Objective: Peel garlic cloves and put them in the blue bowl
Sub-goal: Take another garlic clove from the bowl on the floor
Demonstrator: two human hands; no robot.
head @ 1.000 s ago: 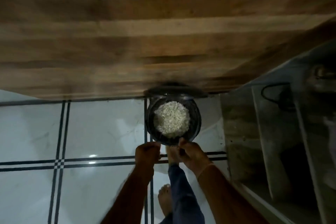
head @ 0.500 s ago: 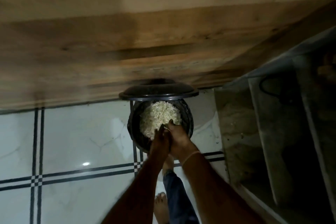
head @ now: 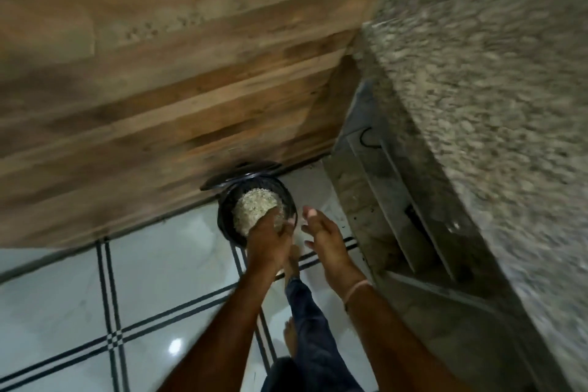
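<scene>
- Wood-grain panel point(head: 159, 89), filling the upper left and meeting the floor along a slanting edge.
- Speckled stone counter point(head: 493, 105), blurred, down the right side, with grey framing under its edge.
- Pale tiled floor point(head: 63, 312), crossed by paired dark lines, at lower left.
- Dark trouser leg point(head: 307, 321), low in the centre between the two forearms, with a bare foot point(head: 290, 339) just beside it.
- Dark round container point(head: 223, 216), standing on the floor at the foot of the panel.
- Dark lid point(head: 241, 172), propped just behind the container, against the panel.
- Right hand point(head: 324, 239), spread with fingers straight, holding nothing, in the air just right of the container and apart from it.
- Left hand point(head: 269, 242), back upward, over the container's near rim, fingers bent down towards the contents; cannot tell whether gripping anything.
- Pale heap point(head: 254, 207), flaky and blurred, inside the container, partly covered by the left hand; cannot tell whether garlic cloves or skins.
- Thin light band point(head: 354, 291) around the right wrist.
</scene>
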